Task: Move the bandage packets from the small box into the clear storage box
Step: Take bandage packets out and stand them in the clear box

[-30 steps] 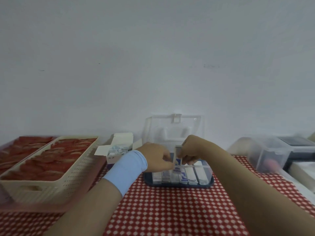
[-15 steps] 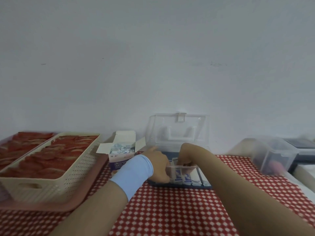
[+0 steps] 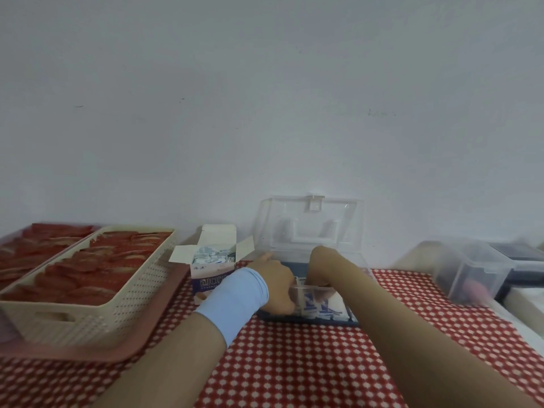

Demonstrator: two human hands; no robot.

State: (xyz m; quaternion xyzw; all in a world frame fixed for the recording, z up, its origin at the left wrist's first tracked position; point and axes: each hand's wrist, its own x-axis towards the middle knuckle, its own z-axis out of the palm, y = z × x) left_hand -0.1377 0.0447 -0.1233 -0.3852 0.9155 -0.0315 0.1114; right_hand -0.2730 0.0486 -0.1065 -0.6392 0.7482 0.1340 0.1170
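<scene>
Several bandage packets (image 3: 321, 305) stand in the clear storage box (image 3: 306, 319), behind its front wall. They are white and each has a blue printed mark low on the face turned to the camera. They make a row from left to right. Their long side seems to run up and down, but the clear wall blurs them, so I cannot say this for sure. More packets (image 3: 212, 256), pale blue and white, fill the small box (image 3: 209, 278) with their edges up. This box stands just left of the storage box, and its flaps are spread open. The lid (image 3: 309, 231) of the storage box stands upright against the wall.

The left hand (image 3: 276, 285), with a light blue wristband (image 3: 235, 298), is at the left end of the storage box. One digit points toward the small box, and the other fingers go down behind the clear wall. The right hand (image 3: 321, 265) bends at the wrist and reaches down into the box. For both hands I cannot tell if the fingers hold something, because they are hidden.

One second ago both hands pinched one packet upright above the row. Now the hands are lower, inside the box, and no packet shows above the rim.

At the left, a cream basket (image 3: 97, 322) with red packs sits on a pink tray (image 3: 153, 340).
</scene>
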